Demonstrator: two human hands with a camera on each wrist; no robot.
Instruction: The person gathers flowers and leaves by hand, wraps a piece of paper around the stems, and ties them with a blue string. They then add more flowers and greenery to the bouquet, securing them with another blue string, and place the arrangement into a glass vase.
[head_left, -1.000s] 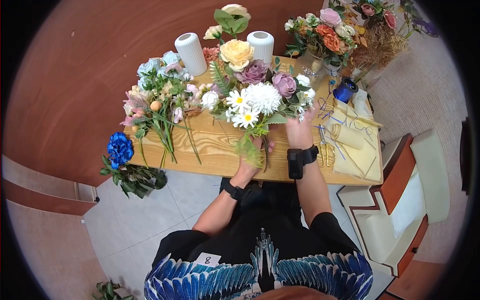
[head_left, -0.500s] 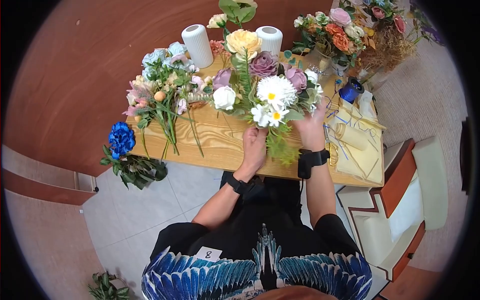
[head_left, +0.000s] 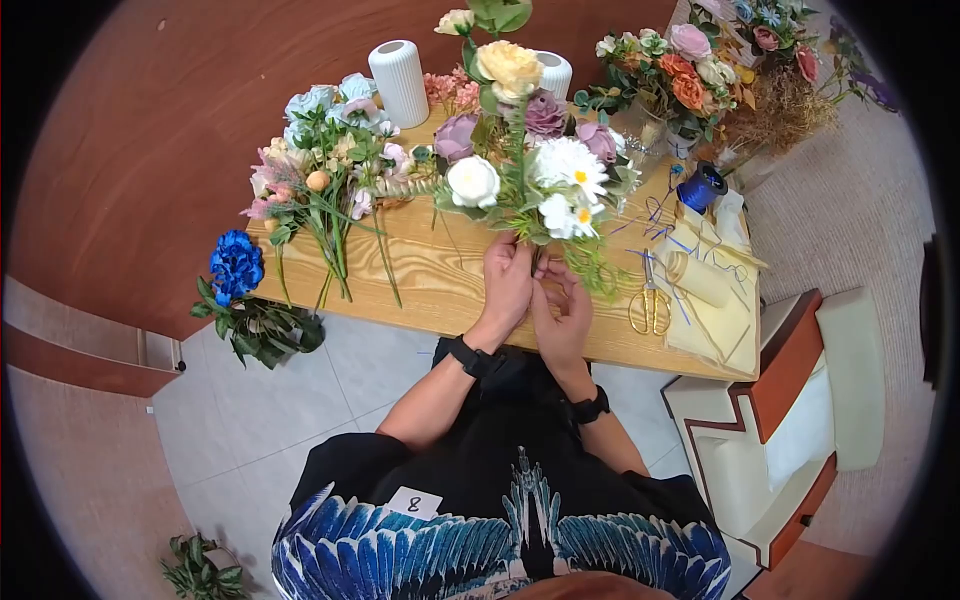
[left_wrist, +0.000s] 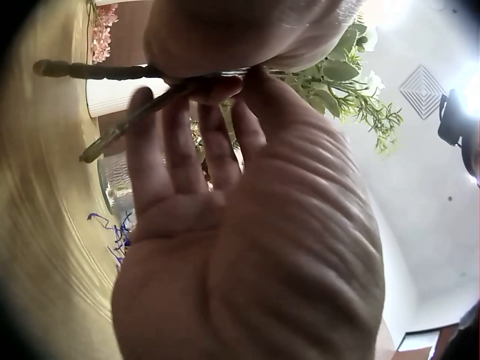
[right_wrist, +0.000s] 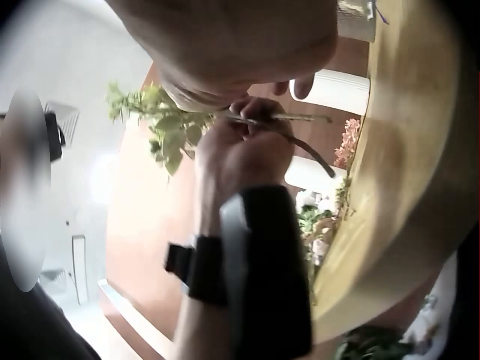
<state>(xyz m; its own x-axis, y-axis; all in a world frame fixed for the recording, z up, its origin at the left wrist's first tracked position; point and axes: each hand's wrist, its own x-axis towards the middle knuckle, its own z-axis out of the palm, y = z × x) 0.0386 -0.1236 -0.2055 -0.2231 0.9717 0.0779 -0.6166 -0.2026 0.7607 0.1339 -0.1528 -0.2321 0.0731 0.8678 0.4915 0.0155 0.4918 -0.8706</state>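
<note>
My left hand grips a bouquet of artificial flowers by its stems just below the blooms, over the table's front part. The bouquet holds a cream flower, a white rose, purple roses and white daisies. Bare stem ends stick out below the grip in the left wrist view. Close on the right side of the stems is my right hand, its palm facing them. Its fingers are extended behind the stems, with the thumb right by the grip.
Loose flowers lie at the left of the wooden table. Two white ribbed vases stand behind. On the right are gold-handled scissors, a blue ribbon spool and cream wrapping. A blue flower stands beside the table.
The bouquet has turned and tilted in my left hand, its white rose shifting right. My right hand has left the blooms' right side and come down to the stems beside my left hand.
</note>
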